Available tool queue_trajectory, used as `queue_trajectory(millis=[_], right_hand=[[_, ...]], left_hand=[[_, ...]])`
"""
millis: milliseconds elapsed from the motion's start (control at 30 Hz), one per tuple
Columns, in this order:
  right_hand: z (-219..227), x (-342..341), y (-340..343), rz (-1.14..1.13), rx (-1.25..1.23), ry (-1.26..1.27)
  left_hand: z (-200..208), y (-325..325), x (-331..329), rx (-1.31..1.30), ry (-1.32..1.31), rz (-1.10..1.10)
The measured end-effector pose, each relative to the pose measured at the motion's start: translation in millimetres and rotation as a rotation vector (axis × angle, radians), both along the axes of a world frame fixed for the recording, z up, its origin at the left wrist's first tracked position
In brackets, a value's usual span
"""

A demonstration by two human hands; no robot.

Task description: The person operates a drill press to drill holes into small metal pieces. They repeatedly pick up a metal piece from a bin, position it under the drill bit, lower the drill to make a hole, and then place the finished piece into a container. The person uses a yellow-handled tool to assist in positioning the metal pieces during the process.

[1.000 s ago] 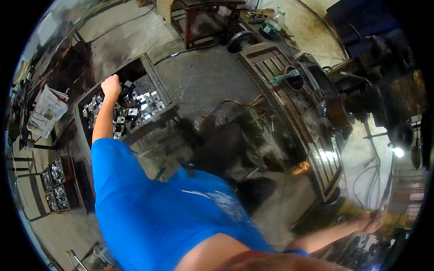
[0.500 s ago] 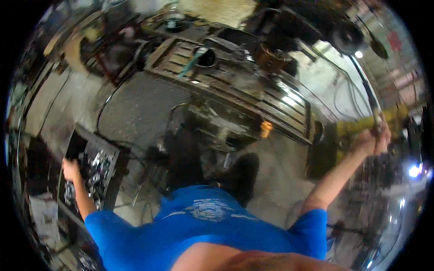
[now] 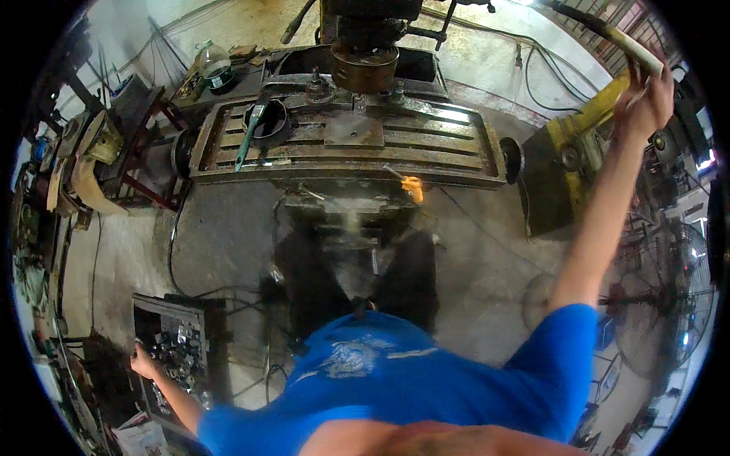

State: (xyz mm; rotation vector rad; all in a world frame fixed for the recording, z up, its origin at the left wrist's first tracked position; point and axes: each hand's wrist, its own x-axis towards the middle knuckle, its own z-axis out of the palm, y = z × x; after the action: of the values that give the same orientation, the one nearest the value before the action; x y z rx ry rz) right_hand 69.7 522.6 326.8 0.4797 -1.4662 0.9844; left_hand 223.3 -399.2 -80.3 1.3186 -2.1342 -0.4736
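Note:
My right hand [image 3: 645,106] is raised at the far right, its fingers closed round the pale grip of a long lever handle [image 3: 637,52]. My left hand [image 3: 142,362] is a loose fist low on the left, beside the rim of a dark open drawer or box [image 3: 207,334] full of small shiny metal parts [image 3: 179,349]. Whether anything is in that fist I cannot make out. Ahead stands a milling machine with a slotted table [image 3: 449,156]. A flat metal plate [image 3: 354,131] lies at the table's middle, beneath the machine's round head [image 3: 365,67].
A green-handled brush [image 3: 248,140] rests across a dark bowl [image 3: 275,125] on the machine table. An orange piece [image 3: 412,188] hangs at its front edge. A clear jug [image 3: 216,68] stands at the back left. Right of me are a yellow cabinet [image 3: 578,129] and a caged fan [image 3: 661,304].
My view has turned rightward and levelled, so the machine now sits straight ahead. My right hand is higher, still on the lever. My left hand remains beside the box of parts.

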Motion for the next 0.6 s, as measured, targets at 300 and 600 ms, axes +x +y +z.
queue_trajectory(millis=[300, 600], right_hand=[[-434.2, 12.3, -35.3, 0.183, -0.054, -1.201], [-481.6, -18.7, -65.5, 0.290, -0.328, -1.403]], left_hand=[[55.9, 106.5, -98.1, 0.955, 0.786, -0.454], [69.0, 286.3, -173.9, 1.268, 0.966, -0.725]])
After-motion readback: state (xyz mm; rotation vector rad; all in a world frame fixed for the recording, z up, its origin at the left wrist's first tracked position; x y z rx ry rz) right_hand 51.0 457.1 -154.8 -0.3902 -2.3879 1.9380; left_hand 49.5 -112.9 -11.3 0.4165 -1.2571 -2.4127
